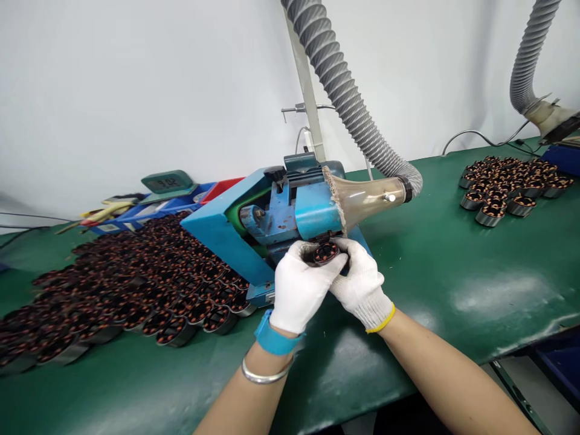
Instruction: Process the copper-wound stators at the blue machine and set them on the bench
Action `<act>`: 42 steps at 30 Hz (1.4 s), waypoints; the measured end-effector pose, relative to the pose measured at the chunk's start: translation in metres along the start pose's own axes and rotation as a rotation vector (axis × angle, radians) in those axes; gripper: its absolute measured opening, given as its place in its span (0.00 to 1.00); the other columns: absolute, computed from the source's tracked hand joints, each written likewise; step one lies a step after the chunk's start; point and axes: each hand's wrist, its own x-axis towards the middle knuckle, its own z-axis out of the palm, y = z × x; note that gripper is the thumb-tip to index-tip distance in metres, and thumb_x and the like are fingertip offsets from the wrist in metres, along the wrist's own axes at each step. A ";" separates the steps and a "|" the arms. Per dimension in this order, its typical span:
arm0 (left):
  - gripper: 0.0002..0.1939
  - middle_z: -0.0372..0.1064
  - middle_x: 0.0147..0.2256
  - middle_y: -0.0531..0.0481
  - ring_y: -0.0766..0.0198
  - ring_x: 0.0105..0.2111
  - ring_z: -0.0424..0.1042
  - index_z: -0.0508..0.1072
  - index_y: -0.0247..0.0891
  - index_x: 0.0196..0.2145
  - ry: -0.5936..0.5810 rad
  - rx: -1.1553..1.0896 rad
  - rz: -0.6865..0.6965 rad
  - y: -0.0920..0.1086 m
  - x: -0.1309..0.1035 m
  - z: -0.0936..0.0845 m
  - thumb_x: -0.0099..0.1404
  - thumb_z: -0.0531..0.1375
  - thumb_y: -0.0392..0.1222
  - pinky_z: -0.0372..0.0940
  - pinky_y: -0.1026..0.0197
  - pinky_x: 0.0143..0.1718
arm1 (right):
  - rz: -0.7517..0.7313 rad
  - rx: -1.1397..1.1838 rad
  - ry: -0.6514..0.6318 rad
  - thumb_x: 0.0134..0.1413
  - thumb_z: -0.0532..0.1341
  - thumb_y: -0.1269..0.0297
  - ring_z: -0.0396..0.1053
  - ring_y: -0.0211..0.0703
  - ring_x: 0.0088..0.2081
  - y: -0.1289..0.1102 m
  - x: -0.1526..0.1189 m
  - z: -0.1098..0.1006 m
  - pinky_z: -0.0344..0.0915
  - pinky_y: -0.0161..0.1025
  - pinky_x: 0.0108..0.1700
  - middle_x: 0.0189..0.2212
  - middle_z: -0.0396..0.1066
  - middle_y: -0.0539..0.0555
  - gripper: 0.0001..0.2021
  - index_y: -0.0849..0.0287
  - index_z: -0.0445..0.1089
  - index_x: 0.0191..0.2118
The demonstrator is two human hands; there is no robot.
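Both of my hands wear white gloves and meet at the front of a blue bench machine (pixel 317 211). Between them is a round motor stator (pixel 325 252) with a dark core and copper-coloured windings. My left hand (pixel 301 281) is closed on its left and near side, thumb across the front. From the right, my right hand (pixel 360 275) curls its fingers round the same stator. The stator's upper edge sits just under the machine's blue guard, and I cannot tell whether it touches the working part, which is hidden.
Many stators (pixel 172 278) cover the left of the green table (pixel 453 266); a smaller group (pixel 493 187) stands at the right. A clear funnel (pixel 371 198) joins a grey hose (pixel 344 78). Behind are blue bins (pixel 158 208), a digital clock (pixel 167 181) and another hose (pixel 528 60).
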 end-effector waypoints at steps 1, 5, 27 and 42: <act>0.18 0.76 0.30 0.49 0.60 0.32 0.74 0.72 0.36 0.32 0.010 0.009 -0.001 -0.002 -0.003 -0.001 0.48 0.69 0.50 0.68 0.61 0.34 | -0.004 0.029 -0.023 0.44 0.64 0.66 0.71 0.50 0.47 0.001 -0.002 -0.001 0.69 0.47 0.52 0.44 0.73 0.56 0.22 0.58 0.69 0.49; 0.21 0.76 0.34 0.46 0.57 0.34 0.75 0.71 0.36 0.37 0.037 -0.013 -0.060 -0.007 -0.013 -0.004 0.49 0.68 0.50 0.69 0.58 0.37 | 0.043 0.214 -0.131 0.43 0.65 0.68 0.72 0.48 0.47 0.007 -0.007 0.001 0.70 0.45 0.52 0.46 0.73 0.55 0.24 0.56 0.69 0.51; 0.18 0.76 0.31 0.46 0.58 0.33 0.75 0.72 0.35 0.33 0.152 -0.082 -0.038 0.000 0.002 0.002 0.47 0.68 0.47 0.69 0.58 0.37 | 0.200 0.414 -0.116 0.45 0.62 0.68 0.76 0.47 0.41 0.005 0.009 0.016 0.74 0.43 0.46 0.43 0.76 0.56 0.21 0.59 0.67 0.49; 0.24 0.73 0.40 0.49 0.59 0.41 0.74 0.69 0.40 0.43 0.087 -0.281 0.090 -0.038 -0.061 -0.024 0.48 0.70 0.39 0.69 0.58 0.46 | -0.440 -0.007 -0.181 0.48 0.61 0.64 0.74 0.47 0.42 -0.009 -0.028 -0.002 0.73 0.42 0.45 0.41 0.74 0.56 0.19 0.55 0.67 0.48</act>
